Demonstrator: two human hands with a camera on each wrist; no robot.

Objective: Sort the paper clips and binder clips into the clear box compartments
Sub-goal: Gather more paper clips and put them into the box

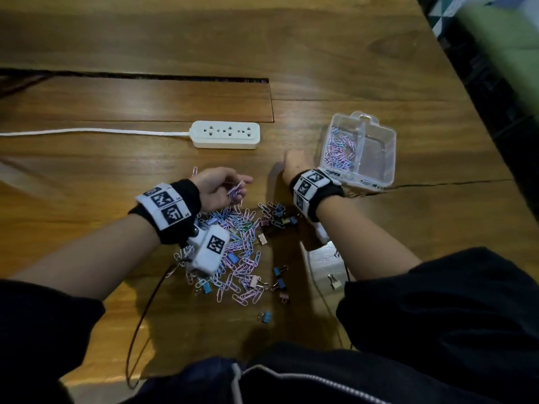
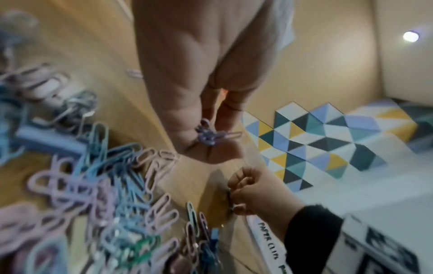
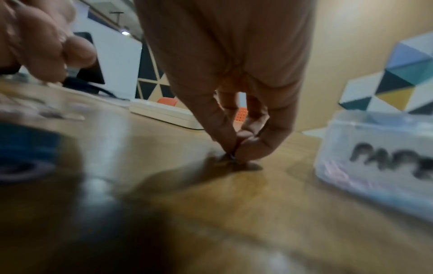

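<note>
Wooden table (image 1: 320, 53): left hand (image 1: 217, 186) cups pastel paper clips (image 2: 211, 135) above the scattered clip pile (image 1: 239, 252); right hand (image 1: 291, 167) pinches something small, unidentifiable, beside the clear plastic two-compartment box (image 1: 379, 158).

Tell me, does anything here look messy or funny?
Yes. A heap of paper clips and binder clips lies spilled over the table, outside the clear box. One box compartment looks empty, so no binder clips seem sorted yet.
</note>
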